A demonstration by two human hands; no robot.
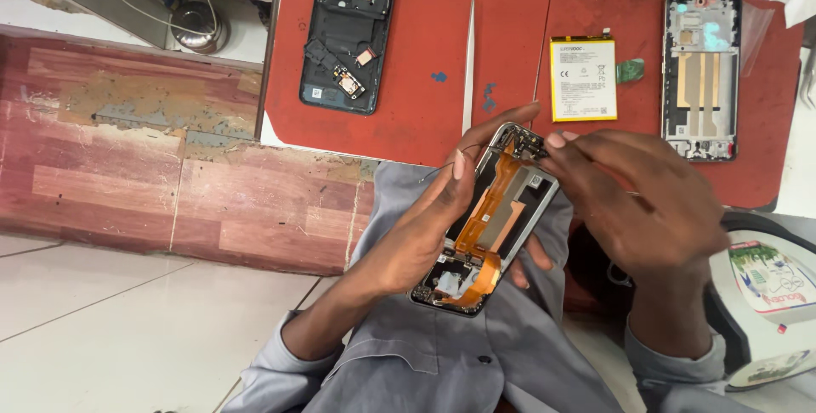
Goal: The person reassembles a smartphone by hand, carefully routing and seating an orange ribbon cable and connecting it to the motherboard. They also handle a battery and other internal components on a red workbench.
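My left hand cradles an opened phone frame over my lap, thumb along its left edge. Orange flex cables run down its middle and curl at the bottom. My right hand is at the phone's top end, fingertips pinched on a small dark part or thin wire there; what it grips is too small to tell. A thin wire sticks out to the left of the phone's top.
On the red mat lie a dark phone back with exposed parts, metal tweezers, a white and yellow battery, a small green piece and a second phone frame. Round white containers stand at right.
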